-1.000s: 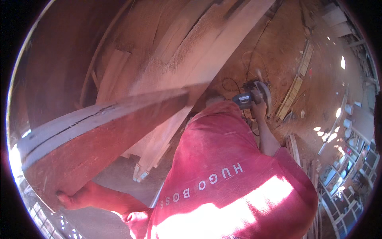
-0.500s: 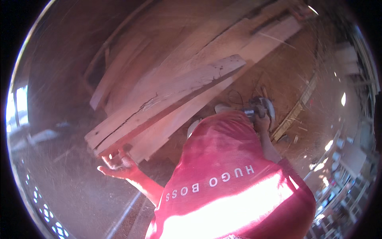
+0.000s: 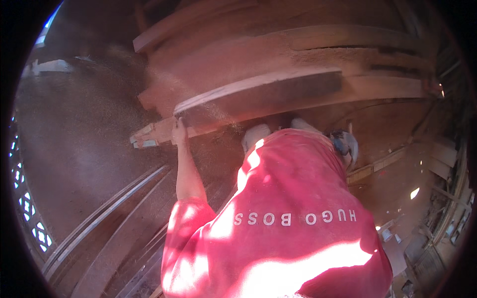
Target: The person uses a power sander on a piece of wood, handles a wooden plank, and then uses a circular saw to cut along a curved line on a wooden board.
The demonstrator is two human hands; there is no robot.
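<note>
A thick wooden beam (image 3: 278, 99) stands tilted on its edge, a pale narrow side up and its broad dark face toward me. My left hand (image 3: 179, 132) is closed on the beam's left end, arm stretched out. Under it lies a flatter board (image 3: 392, 88) that reaches farther right. By my right side is a hand-held power tool (image 3: 344, 143) with a pale round guard. My right hand (image 3: 347, 160) is at the tool, closed round it as far as shows; my red shirt hides most of its fingers.
More planks (image 3: 357, 37) lie behind the beam on reddish, dusty ground. Long strips (image 3: 104, 226) run along the lower left. A thin timber (image 3: 380, 163) lies right of the tool, with scrap wood beyond. My feet (image 3: 256, 135) are close to the board.
My left hand, open beside the beam's end before, now grips it. The beam has tipped from its cracked broad face up to standing on edge. The view has turned; the tool stays at my right.
</note>
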